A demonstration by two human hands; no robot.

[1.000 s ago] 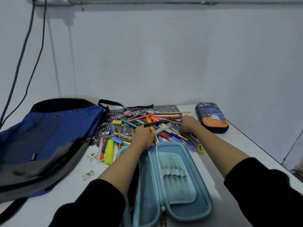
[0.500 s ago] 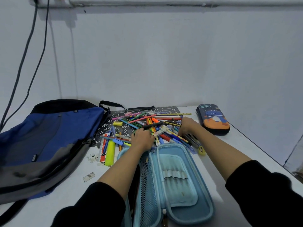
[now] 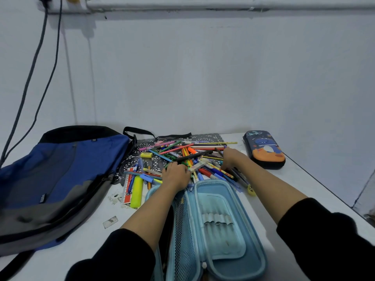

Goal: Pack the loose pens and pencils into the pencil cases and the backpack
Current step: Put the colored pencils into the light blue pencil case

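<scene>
A heap of loose pens and pencils [image 3: 182, 152] lies on a dark patterned mat at the back of the table. My left hand [image 3: 175, 175] sits on the heap's near edge, its fingers curled down round a few pens. My right hand [image 3: 231, 159] is on the right side of the heap, fingers curled over a bundle of pens [image 3: 219, 173]. An open light blue pencil case [image 3: 221, 224] lies in front of me between my forearms, its mesh flap [image 3: 183, 230] on the left. A shut dark pencil case with a cartoon print [image 3: 263, 151] lies at the back right. The blue and grey backpack [image 3: 60, 175] lies flat on the left.
A yellow highlighter [image 3: 136, 191] and a red ruler [image 3: 126, 187] lie left of the open case. Small scraps [image 3: 110, 221] dot the white table [image 3: 91, 230]. The table's right edge [image 3: 324, 187] runs close by. Cables [image 3: 30, 78] hang down the wall at the left.
Both hands stay in the heap. The right hand has drawn slightly nearer to me over the pens. The view has tilted up a little.
</scene>
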